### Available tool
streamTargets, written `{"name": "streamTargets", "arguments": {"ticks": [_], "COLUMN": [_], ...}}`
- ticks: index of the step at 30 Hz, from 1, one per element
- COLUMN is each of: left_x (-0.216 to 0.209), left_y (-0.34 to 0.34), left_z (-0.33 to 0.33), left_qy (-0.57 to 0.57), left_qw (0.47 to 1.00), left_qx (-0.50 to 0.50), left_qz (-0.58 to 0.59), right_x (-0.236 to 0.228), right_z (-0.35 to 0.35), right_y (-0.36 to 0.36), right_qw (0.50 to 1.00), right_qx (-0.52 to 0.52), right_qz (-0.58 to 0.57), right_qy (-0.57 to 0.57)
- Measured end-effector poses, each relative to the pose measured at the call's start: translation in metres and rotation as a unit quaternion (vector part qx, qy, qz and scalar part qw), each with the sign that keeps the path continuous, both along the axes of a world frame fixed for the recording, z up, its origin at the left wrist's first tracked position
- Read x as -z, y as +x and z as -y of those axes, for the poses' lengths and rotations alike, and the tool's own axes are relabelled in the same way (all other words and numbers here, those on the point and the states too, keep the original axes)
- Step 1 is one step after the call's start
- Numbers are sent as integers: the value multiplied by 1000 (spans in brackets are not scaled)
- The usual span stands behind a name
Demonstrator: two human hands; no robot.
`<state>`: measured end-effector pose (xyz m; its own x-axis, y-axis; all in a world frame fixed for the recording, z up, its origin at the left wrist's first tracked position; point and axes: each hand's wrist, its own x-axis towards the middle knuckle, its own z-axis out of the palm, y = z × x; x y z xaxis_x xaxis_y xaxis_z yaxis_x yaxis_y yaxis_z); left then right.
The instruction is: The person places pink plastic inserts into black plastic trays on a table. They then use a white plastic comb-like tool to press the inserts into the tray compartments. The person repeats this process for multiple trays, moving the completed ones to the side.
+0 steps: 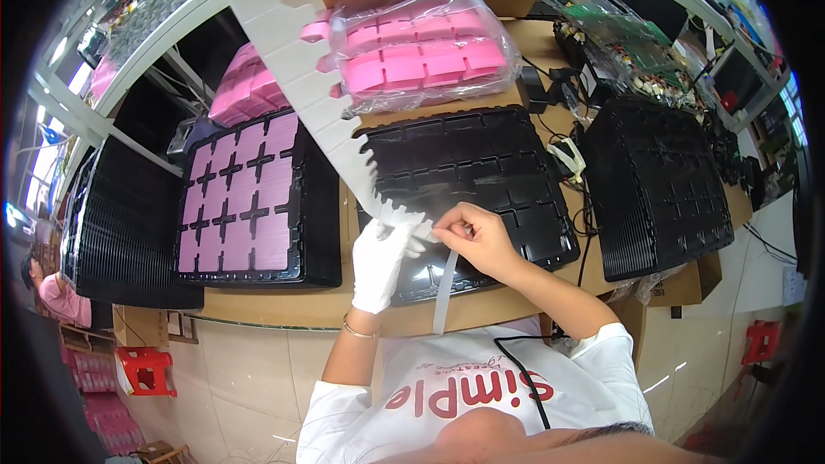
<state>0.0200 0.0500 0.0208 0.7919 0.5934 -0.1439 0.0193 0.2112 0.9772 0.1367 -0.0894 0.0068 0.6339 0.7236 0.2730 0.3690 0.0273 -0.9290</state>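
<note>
My left hand [378,266], in a white glove, is closed on the lower end of a long white strip [318,112] with notched edges. This strip slants down from the upper left across my view. My bare right hand [481,239] pinches with thumb and forefinger beside the gloved fingertips, at the same end. A narrow translucent strip [445,292] hangs below it toward the table's front edge; its upper end is partly hidden by my fingers. Under both hands lies a black plastic tray [464,163] with cross-shaped ridges.
To the left, a black tray stack [318,232] holds pink-purple sheets in its top compartments, beside another black stack [129,223]. More black trays [662,189] stand at the right, near cables. Pink pieces in a clear bag [421,51] lie behind; a red stool [144,369] stands below.
</note>
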Motion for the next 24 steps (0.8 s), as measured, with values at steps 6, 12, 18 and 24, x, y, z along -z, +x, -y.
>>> {"name": "streamTargets", "arguments": {"ticks": [6,12,18,24], "left_x": [7,7,9,5], "left_y": [12,1,1,-6], "left_z": [4,-4,3,-4], "left_qy": [-1,-3,20,19], "left_qw": [1000,999,1000,999], "left_qx": [-2,-32,-12,-46], "left_qz": [2,21,3,3], "right_x": [2,7,58,56], "right_z": [24,20,1,-6], "right_y": [3,148,271,288], "right_qw": [936,988,948,909], "right_qx": [-48,108,156,112], "right_qz": [325,114,157,254], "right_qy": [126,2,-230,-311]}}
